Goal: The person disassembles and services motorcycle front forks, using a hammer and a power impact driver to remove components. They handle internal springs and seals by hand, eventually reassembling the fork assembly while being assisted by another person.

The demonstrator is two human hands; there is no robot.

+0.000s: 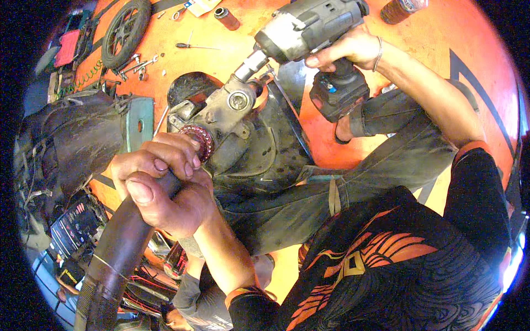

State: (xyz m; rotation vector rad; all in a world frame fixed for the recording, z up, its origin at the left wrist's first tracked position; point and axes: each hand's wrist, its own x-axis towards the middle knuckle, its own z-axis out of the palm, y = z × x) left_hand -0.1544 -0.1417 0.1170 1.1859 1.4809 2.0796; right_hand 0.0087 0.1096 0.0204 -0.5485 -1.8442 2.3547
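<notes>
My right hand (353, 52) is wrapped round the grip of a grey and black cordless impact wrench (314, 27), with a battery at its base. The wrench's silver socket (251, 65) points down-left and meets the end of a greasy metal casting (232, 107) with a round bolt or boss on its side. Closed round a thick dark tube (130, 226) is my left hand (171, 182), thumb on top. Just beyond its knuckles shows a dark red ring (201, 140) on the casting. My fingers hide where tube and casting meet.
On the orange floor lie a tyred wheel (126, 33), a screwdriver (193, 46), several wrenches (138, 67) and a dark cylinder (226, 18). A bottle of dark liquid (402, 10) stands far right. My bent legs (386, 154) flank the work. Another person's grey sleeve (199, 298) shows below.
</notes>
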